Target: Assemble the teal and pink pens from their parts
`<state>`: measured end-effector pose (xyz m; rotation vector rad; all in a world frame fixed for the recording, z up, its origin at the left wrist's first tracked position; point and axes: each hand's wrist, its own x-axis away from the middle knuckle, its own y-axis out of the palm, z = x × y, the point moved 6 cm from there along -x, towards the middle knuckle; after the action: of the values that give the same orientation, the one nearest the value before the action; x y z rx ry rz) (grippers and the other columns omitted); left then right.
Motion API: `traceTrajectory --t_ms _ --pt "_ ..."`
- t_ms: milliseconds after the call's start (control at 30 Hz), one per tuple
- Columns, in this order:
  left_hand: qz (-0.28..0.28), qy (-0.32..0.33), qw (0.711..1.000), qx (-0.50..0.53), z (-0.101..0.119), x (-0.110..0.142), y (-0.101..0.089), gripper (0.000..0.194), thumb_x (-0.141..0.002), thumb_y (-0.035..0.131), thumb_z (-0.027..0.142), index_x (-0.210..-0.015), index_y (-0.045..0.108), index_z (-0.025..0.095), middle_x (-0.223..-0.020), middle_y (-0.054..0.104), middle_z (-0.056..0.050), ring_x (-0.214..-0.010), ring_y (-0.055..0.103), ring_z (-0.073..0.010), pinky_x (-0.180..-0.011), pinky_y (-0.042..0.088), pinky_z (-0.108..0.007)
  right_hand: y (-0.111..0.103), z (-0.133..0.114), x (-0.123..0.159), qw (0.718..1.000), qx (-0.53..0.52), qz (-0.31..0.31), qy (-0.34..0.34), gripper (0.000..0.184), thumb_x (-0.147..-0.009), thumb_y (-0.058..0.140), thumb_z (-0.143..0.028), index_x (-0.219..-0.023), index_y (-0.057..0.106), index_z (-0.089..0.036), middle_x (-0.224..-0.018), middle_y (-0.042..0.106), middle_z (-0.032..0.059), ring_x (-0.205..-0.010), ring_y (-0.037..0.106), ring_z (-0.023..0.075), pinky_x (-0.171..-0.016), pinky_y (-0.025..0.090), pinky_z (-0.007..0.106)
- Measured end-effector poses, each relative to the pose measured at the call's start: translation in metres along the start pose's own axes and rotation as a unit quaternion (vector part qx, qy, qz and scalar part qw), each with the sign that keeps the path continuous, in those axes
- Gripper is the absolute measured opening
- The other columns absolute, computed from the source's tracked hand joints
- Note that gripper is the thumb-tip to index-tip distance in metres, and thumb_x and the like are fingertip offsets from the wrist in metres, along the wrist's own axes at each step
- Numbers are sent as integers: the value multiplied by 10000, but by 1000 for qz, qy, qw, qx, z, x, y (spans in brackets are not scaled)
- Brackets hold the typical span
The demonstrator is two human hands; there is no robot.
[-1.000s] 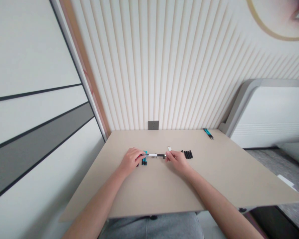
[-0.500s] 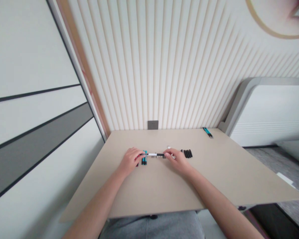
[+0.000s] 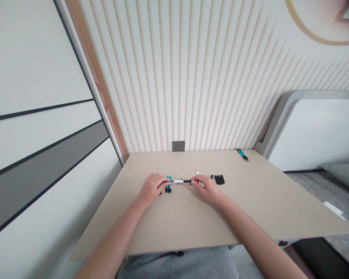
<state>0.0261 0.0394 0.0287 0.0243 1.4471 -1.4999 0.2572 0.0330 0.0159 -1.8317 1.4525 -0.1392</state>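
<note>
A black-and-white pen (image 3: 178, 181) lies level between my two hands, over the middle of the table. My left hand (image 3: 152, 187) pinches its left end, and my right hand (image 3: 207, 187) pinches the black right end. Blue-and-black pen parts (image 3: 168, 185) rest on the table just right of my left fingers. A dark piece shows partly under the left hand. Small parts behind the pen are partly hidden and too small to name. White pieces (image 3: 197, 173) lie partly covered by my right hand.
Several short black cylinders (image 3: 220, 179) lie in a row right of my right hand. Blue-and-black pens (image 3: 242, 154) lie at the table's back right. The beige table (image 3: 180, 221) meets a ribbed wall with a dark socket (image 3: 178, 146).
Both hands keep their hold on the pen. The pen and the right fingers have shifted very slightly; the things on the table have stayed put.
</note>
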Motion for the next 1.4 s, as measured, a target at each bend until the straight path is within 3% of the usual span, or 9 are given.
traceTrajectory --t_ms 100,233,333,467,767,967,1133,1300,1400 --pt "3 14 1000 -10 3 0 -1 204 -938 546 356 -918 673 198 -815 694 -45 -797 603 -177 -767 442 -328 -1 -4 0 1000 2 -8 -14 200 -896 551 -332 -900 696 -194 -843 697 50 -769 598 179 -718 425 287" --pt "12 46 998 -26 11 0 -4 173 -938 554 322 -959 674 198 -833 705 -48 -830 613 -180 -790 441 -328 3 2 4 998 4 -46 33 347 -935 469 -350 -692 649 -179 -580 595 -4 -554 509 129 -557 360 246" --pt "19 47 998 -25 11 0 -4 143 -929 571 303 -953 665 198 -847 703 -44 -826 612 -179 -787 445 -326 5 3 4 998 -12 -41 36 325 -948 442 -347 -788 671 -181 -624 612 -5 -567 514 126 -544 356 236" --pt "32 9 999 4 5 1 -4 155 -917 586 329 -953 660 197 -849 695 -47 -791 612 -174 -760 466 -317 6 -4 2 999 6 -37 -18 191 -892 551 -301 -990 681 -202 -879 690 37 -775 593 167 -693 430 261" --pt "100 -137 982 78 -12 6 2 290 -868 633 374 -1092 652 191 -867 725 -50 -768 672 -182 -757 537 -318 16 -21 7 993 64 -67 -77 102 -867 564 -222 -892 661 -204 -802 657 33 -756 586 171 -730 437 283" --pt "45 -166 963 206 -8 6 14 520 -916 536 342 -1388 448 143 -843 729 -33 -595 608 -125 -567 513 -240 14 -17 8 993 90 -13 -81 120 -900 550 -266 -866 643 -199 -815 652 59 -783 583 194 -757 432 322" --pt "6 -160 954 254 -2 6 14 564 -925 527 310 -1443 367 157 -914 712 -49 -575 543 -97 -558 479 -218 15 -21 10 990 97 -5 -101 105 -903 551 -262 -866 627 -199 -821 660 59 -793 589 199 -804 417 351" --pt "17 -160 949 272 -1 5 20 723 -903 566 295 -1509 181 211 -1031 651 -57 -697 574 -106 -668 515 -245 31 -38 12 991 86 -25 -101 55 -862 587 -253 -856 620 -209 -813 659 34 -787 600 186 -781 419 319" --pt "61 -175 949 257 -5 4 16 685 -907 566 308 -1496 232 205 -986 648 -48 -754 603 -125 -716 527 -266 34 -40 10 992 90 -6 -88 64 -873 581 -253 -875 632 -215 -816 657 40 -791 603 192 -777 424 322"
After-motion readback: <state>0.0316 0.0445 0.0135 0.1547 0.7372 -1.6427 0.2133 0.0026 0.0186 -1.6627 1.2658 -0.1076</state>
